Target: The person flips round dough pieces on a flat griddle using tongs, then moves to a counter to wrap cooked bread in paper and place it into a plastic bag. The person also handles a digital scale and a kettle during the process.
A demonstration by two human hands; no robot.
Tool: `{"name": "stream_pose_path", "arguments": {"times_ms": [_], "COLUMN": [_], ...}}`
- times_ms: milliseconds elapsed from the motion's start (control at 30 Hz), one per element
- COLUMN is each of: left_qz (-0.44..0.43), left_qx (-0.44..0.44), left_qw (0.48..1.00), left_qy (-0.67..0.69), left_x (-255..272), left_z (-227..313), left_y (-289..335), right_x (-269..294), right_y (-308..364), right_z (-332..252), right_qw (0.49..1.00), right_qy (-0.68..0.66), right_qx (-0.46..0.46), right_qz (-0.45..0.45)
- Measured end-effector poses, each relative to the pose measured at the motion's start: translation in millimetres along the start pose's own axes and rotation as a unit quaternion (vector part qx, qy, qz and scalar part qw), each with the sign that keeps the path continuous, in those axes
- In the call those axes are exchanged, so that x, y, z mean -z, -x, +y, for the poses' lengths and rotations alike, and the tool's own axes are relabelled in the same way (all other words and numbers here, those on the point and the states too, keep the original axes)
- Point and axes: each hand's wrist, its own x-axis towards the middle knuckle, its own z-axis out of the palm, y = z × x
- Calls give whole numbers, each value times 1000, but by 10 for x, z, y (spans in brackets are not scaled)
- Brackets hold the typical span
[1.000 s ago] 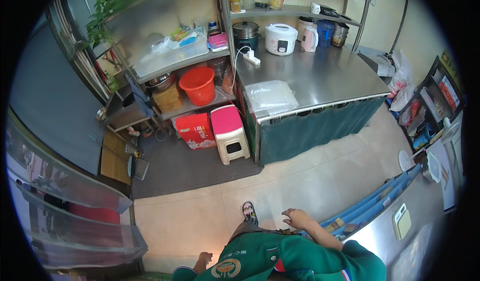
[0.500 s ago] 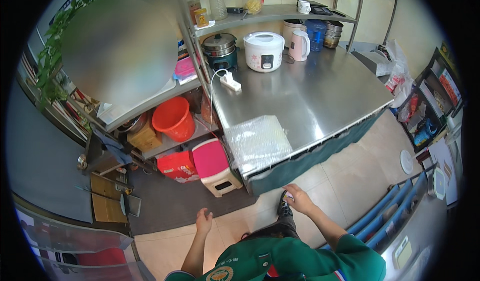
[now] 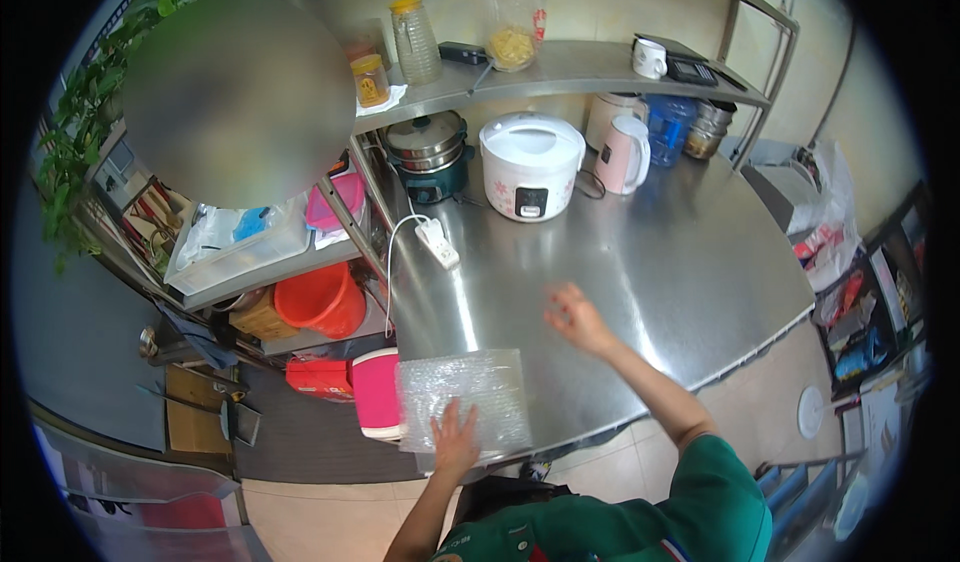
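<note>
A sheet of clear bubble wrap (image 3: 490, 387) lies on the near left corner of a steel table (image 3: 690, 262). My left hand (image 3: 457, 442) is over its near part with fingers spread; whether it presses on the wrap I cannot tell. My right hand (image 3: 580, 322) hangs above the middle of the table, slightly blurred, its fingers apart and nothing in them. Beyond it stands a white rice cooker (image 3: 530, 167) with a pink flower print and a closed lid. A white power strip (image 3: 437, 243) with a cord lies to the left.
Behind are a dark green steamer pot (image 3: 430, 157), a pink kettle (image 3: 622, 157) and a blue water jug (image 3: 668, 127). A steel shelf (image 3: 560, 57) above bears jars, a mug (image 3: 650, 58) and a scale. To the left are a red bucket (image 3: 320, 302) and a pink-topped stool (image 3: 376, 392).
I have come closer to the table. My left hand has moved up over the bubble wrap, and my right hand has reached forward over the tabletop.
</note>
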Motion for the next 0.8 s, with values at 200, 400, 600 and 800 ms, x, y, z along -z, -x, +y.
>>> {"name": "stream_pose_path", "arguments": {"times_ms": [200, 400, 600, 800], "left_qz": [54, 47, 24, -12], "left_qx": [73, 65, 94, 115], "left_qw": [996, 996, 995, 993], "left_qy": [25, 33, -19, -3], "left_x": [135, 84, -95, -136], "left_z": [-545, -423, -480, -540], "left_y": [-591, -1050, -1126, -1156], "right_x": [1317, 2241, 2753, 2926], "right_y": [-2007, -3388, -5213, -6334], "right_z": [-162, -734, -734, -461], "right_qw": [968, 934, 906, 730], "right_qy": [-69, 65, 55, 372], "right_qx": [148, 169, 156, 191], "right_qz": [189, 308, 390, 541]}}
